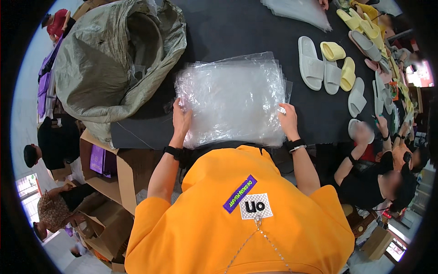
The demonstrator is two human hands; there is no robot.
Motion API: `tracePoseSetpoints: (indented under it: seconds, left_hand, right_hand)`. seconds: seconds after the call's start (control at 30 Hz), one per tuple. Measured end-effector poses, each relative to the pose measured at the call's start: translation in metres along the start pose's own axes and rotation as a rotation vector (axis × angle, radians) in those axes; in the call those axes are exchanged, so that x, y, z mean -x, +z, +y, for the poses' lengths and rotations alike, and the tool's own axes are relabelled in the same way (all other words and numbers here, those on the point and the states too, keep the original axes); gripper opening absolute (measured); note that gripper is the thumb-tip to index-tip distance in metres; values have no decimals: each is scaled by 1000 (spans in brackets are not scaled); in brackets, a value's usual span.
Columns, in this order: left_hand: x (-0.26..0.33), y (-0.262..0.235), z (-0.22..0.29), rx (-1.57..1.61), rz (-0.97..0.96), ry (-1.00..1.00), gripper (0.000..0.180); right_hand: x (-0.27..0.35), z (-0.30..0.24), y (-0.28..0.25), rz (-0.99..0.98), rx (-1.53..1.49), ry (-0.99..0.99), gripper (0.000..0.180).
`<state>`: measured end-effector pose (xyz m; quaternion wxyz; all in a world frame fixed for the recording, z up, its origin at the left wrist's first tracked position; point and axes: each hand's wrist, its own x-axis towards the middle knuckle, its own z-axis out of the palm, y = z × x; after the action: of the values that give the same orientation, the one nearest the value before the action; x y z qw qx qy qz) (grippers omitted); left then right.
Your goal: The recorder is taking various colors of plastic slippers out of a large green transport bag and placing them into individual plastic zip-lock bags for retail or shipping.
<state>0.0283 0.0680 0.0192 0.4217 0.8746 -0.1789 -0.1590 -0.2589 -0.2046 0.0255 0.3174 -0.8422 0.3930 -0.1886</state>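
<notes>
The stack of clear bags (232, 100) is right of the sack (91, 68). The left hand (181, 120) grips its sack-side edge, the right hand (288, 122) its far edge; light, even pressure should best square the uneven layers. Slippers (312, 68) lie farther from the sack.

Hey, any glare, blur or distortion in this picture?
Head view: glare speckles the clear plastic bags between the left hand and right hand; head view, right: a co-worker's hand is blurred; head view, left rim: the person in black appears tipped sideways, and the bright opening looks washed out.
</notes>
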Motion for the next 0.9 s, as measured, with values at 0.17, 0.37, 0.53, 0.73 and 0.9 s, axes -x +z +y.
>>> tracePoseSetpoints:
  seconds: [0.17,0.37,0.53,0.73,0.9]
  left_hand:
    - [-16,-8,14,-6,-71,-17,64]
    - [-26,-9,42,-558,-16,236,67]
    - [-71,36,116,-640,-234,752,75]
    - [-128,127,150,-738,-555,638,88]
    - [-124,146,163,-817,-741,657,85]
  right_hand:
    - [22,-18,-12,-46,-101,102,27]
    - [43,-13,-6,-143,-64,223,27]
    - [47,-20,-2,-190,71,268,26]
    - [55,-22,7,18,110,357,34]
    - [52,-9,10,110,-102,537,62]
